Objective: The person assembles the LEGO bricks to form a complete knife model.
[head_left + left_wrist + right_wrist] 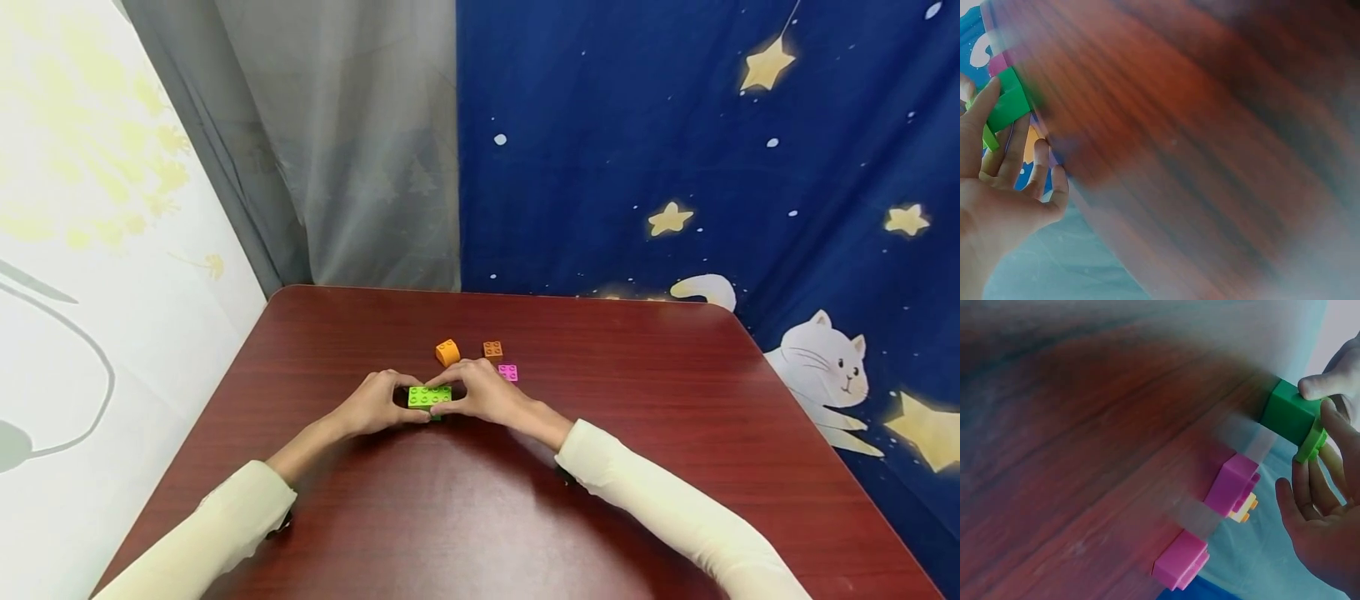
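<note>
A flat lime-green toy building brick (429, 397) with rows of studs lies on top of a darker green block (1290, 412). My left hand (372, 404) holds the left end between thumb and fingers. The right hand (486, 395) pinches the same lime brick near its right end, thumb in front and fingertips behind. In the left wrist view the green block (1011, 100) shows beside my left thumb, with a strip of the lime brick (990, 137) below. My fingers hide part of the joint between the two pieces.
Just beyond the hands are an orange brick with a rounded side (447, 353), a brown-orange square brick (492, 349) and a magenta brick (508, 372). They stand on a dark red wooden table (480, 517). Curtains (555, 167) hang behind its far edge.
</note>
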`<move>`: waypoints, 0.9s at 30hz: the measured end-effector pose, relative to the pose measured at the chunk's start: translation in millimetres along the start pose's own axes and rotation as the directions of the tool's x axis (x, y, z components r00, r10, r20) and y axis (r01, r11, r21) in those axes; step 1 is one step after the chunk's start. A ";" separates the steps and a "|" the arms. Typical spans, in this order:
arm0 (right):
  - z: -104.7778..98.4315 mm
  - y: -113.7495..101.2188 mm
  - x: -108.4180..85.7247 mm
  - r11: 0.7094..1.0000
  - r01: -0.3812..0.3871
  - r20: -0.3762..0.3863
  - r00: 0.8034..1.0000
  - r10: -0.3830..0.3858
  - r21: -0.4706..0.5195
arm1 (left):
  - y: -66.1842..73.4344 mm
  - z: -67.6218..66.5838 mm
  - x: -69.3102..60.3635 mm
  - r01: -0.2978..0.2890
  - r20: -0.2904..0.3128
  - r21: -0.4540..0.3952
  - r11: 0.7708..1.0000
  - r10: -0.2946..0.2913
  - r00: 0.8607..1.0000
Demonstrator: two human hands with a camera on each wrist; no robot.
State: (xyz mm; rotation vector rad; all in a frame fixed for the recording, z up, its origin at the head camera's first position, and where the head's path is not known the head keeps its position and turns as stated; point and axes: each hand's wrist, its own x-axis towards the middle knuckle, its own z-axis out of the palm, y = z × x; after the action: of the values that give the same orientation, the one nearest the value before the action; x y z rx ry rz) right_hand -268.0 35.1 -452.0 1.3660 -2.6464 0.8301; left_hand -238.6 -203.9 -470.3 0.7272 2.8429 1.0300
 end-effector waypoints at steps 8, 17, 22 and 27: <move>-13.8 13.3 -12.2 0.999 -0.044 -0.026 0.999 0.044 0.026 | -5.1 1.5 -3.3 0.056 0.003 -0.002 0.998 -0.056 0.998; -20.2 32.7 -27.2 0.994 -0.110 -0.041 0.993 0.111 0.010 | -3.1 0.7 -1.1 0.062 0.002 0.003 0.998 -0.062 0.998; -17.8 34.7 -31.3 0.990 -0.143 -0.047 0.989 0.142 -0.008 | -1.1 0.0 0.4 0.058 0.008 0.003 0.998 -0.058 0.998; -15.3 32.5 -30.6 0.984 -0.176 -0.046 0.984 0.174 -0.036 | 0.4 0.1 1.7 0.050 0.009 0.008 0.999 -0.050 0.999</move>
State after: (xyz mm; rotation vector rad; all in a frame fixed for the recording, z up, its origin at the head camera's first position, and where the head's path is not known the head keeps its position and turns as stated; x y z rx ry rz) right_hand -277.3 80.4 -461.7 1.1062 -2.7637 0.8077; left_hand -239.9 -202.7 -470.0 0.6559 2.8429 1.0068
